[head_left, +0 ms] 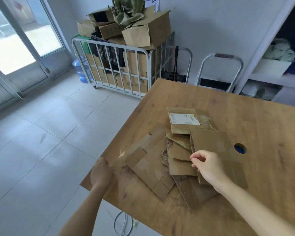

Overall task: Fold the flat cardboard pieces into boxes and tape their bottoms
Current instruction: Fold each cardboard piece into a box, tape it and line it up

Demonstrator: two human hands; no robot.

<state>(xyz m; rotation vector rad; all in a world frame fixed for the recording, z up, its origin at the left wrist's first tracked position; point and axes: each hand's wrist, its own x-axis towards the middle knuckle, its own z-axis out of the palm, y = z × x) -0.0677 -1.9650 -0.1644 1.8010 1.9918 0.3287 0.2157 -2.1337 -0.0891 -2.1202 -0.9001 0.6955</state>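
The left hand is curled into a blurred fist at the near-left edge of the brown wooden table, against the corner of the loose pile of flat, torn brown cardboard pieces; what it grips cannot be told. The right hand has its fingers curled, thumb to forefinger, at the left edge of 1 flat brown cardboard panel on the pile, though whether it pinches the panel is unclear. The pile spreads unfolded from that edge toward the table's middle.

The brown wooden counter shows matt grain. The flat brown corrugated cardboard pieces look dull, with rough torn edges. Pale floor tiles are smooth, faintly glossy.
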